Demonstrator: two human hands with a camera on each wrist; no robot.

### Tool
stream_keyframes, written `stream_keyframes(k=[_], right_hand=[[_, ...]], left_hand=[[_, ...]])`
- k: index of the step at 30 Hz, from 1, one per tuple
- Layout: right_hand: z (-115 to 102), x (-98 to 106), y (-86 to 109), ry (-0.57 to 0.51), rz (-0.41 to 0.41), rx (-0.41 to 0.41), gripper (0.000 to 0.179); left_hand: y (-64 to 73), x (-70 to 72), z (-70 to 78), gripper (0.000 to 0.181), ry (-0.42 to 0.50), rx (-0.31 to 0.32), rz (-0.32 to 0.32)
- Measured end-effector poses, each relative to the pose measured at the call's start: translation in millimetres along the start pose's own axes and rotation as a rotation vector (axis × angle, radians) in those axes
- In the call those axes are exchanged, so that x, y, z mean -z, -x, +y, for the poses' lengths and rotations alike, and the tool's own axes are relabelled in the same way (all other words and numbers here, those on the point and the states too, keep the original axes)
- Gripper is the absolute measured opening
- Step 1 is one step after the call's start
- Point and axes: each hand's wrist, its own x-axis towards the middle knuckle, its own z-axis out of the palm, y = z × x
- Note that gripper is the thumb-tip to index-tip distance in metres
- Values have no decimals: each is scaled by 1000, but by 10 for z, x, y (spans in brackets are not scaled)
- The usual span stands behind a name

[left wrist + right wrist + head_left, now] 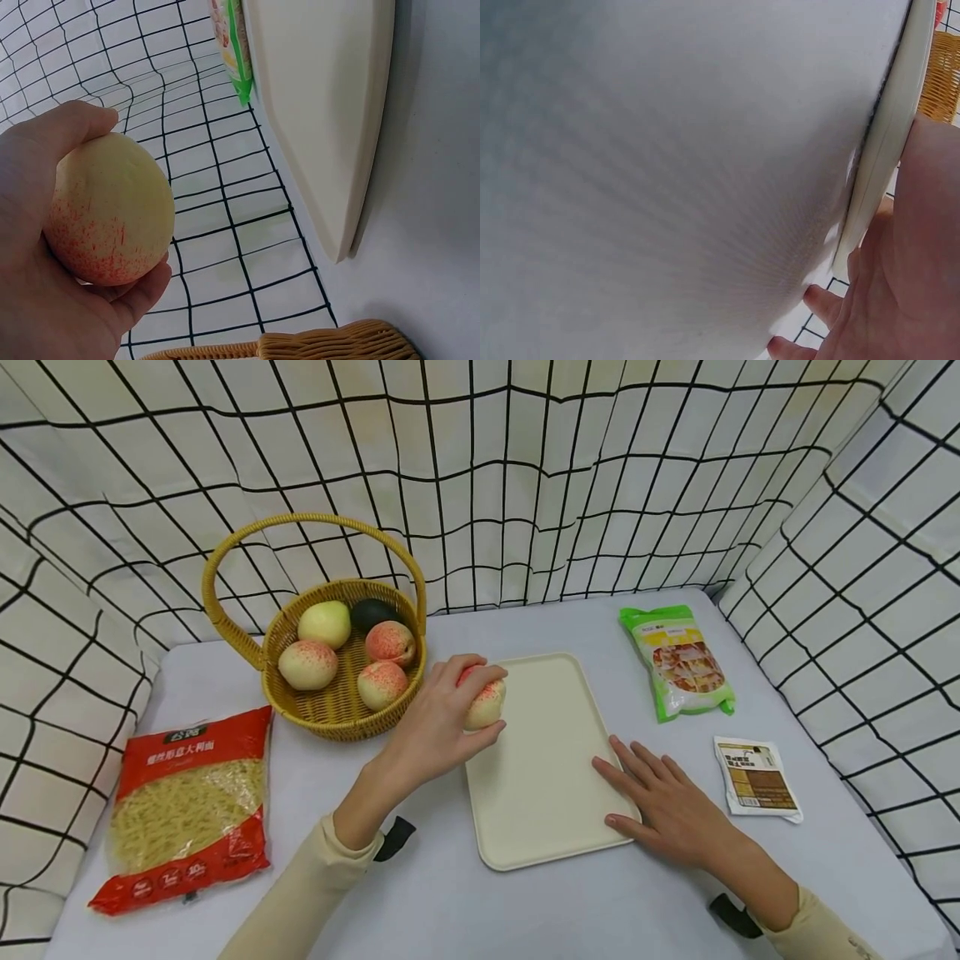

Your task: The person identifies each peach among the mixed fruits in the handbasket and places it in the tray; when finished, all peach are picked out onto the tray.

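A pale yellow peach with red speckles (487, 703) is held in my left hand (442, 714), with thumb and fingers curled round it. In the left wrist view the same peach (112, 210) sits against the palm. This hand is over the upper left part of a cream rectangular tray (551, 785). My right hand (667, 806) lies with fingers spread at the tray's right edge, the thumb and some fingertips over the rim. The right wrist view shows that hand (885, 292) beside the tray's side wall (885, 142).
Left of the tray stands a handled wicker basket (345, 718) with several peach-like fruits and a dark one inside. A red pasta bag (187, 802) lies at far left. On the right are a green food bag (678, 664) and a small white packet (757, 778). Grid-patterned cloth walls (510, 485) surround the table.
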Motion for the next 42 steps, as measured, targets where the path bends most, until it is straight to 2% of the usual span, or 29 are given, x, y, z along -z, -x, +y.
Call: stream_keyframes(k=[30,42], right_hand=[[-15,0,-1,13,-13,-11,76],[-5,10,-8,24,-14,-10,75]], left_hand=[[59,-210,-123,57,-31,27,-51],[34,-288,-175,57,-101,6,-64]])
